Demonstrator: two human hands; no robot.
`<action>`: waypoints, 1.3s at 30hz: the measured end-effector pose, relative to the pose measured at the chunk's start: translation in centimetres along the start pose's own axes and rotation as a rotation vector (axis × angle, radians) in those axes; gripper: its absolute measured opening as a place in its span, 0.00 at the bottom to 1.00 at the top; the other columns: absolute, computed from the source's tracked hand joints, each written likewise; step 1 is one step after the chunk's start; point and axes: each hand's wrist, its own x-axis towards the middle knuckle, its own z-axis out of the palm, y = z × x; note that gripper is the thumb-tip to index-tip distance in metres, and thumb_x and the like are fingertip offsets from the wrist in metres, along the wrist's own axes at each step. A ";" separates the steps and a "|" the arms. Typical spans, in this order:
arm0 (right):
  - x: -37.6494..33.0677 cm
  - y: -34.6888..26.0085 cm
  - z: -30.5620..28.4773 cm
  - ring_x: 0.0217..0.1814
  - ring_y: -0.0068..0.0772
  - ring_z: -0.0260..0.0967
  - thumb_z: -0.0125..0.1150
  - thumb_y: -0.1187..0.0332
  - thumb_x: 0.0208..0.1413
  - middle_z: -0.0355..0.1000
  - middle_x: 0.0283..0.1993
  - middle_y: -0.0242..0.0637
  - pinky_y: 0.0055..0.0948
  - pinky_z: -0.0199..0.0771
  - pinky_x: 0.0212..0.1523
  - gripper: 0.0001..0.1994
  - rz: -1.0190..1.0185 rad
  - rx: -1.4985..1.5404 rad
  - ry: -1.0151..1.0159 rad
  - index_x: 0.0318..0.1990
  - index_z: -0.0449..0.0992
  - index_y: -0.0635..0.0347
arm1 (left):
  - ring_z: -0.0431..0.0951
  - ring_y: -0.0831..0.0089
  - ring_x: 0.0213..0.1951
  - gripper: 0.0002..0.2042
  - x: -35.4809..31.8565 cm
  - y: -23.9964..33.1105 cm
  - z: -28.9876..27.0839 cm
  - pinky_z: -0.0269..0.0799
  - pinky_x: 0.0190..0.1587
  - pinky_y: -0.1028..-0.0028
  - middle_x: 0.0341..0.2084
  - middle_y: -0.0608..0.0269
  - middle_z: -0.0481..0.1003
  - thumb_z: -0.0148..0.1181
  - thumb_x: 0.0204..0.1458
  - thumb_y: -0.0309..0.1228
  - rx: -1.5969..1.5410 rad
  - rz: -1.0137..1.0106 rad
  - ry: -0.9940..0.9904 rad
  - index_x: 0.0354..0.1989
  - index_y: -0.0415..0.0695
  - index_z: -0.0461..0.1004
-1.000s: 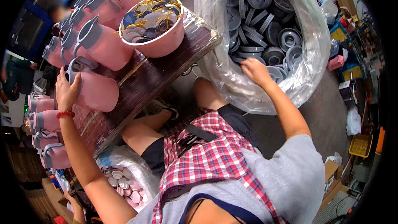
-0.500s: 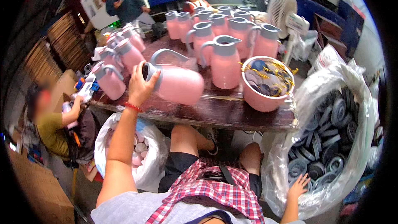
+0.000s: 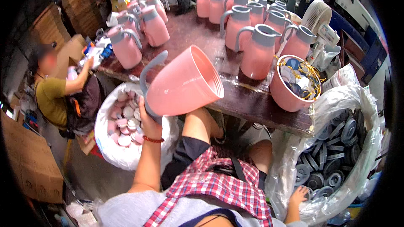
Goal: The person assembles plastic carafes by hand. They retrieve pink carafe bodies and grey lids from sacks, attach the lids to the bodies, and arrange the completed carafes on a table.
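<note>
My left hand (image 3: 150, 121) is wrapped around the grey neck end of a pink jug (image 3: 179, 88). The jug is tilted above the table's front edge, its wide, open, ridged end facing right and its grey handle on the left. My right hand (image 3: 299, 195) is low at the right, its fingers apart on grey round parts (image 3: 332, 166) that look like lids or bases. These fill a clear plastic bag (image 3: 283, 176). Several more pink jugs with grey tops (image 3: 260, 56) stand upright on the dark table (image 3: 252, 98).
A pink tub (image 3: 290, 96) with round pieces and yellow ties sits at the table's right corner. At the left, a white bag (image 3: 110, 151) holds pink and white caps (image 3: 126, 120). A seated co-worker (image 3: 52, 92) is beyond it. A fan (image 3: 316, 16) stands behind the tub.
My left hand has drawn the jug nearer and turned it, so its open wide end now shows at the upper right. The right hand stays at the grey parts. The whole view has shifted.
</note>
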 end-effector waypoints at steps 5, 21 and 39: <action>1.4 -0.6 0.3 0.74 0.51 0.20 0.46 0.68 0.58 0.26 0.74 0.36 0.67 0.61 0.49 0.24 -0.128 -0.154 -0.026 0.64 0.57 0.46 | 0.72 0.74 0.45 0.20 -0.4 -0.6 -0.6 0.65 0.49 0.72 0.41 0.65 0.73 0.46 0.58 0.47 0.000 0.040 -0.013 0.44 0.42 0.71; -12.9 -15.7 -32.2 0.66 0.35 0.52 0.50 0.61 0.41 0.51 0.68 0.40 0.34 0.57 0.60 0.38 -1.076 1.822 0.334 0.64 0.55 0.62 | 0.72 0.72 0.46 0.22 -4.6 -6.5 1.5 0.65 0.50 0.71 0.43 0.62 0.73 0.41 0.60 0.46 0.126 -0.244 -0.189 0.49 0.40 0.68; -15.3 -25.8 -30.5 0.60 0.32 0.59 0.50 0.64 0.53 0.60 0.58 0.40 0.32 0.55 0.60 0.22 -1.149 2.160 -0.145 0.52 0.68 0.69 | 0.69 0.75 0.44 0.23 -6.1 -6.3 -0.4 0.63 0.49 0.75 0.42 0.62 0.69 0.39 0.60 0.40 0.403 -0.149 -0.289 0.59 0.38 0.57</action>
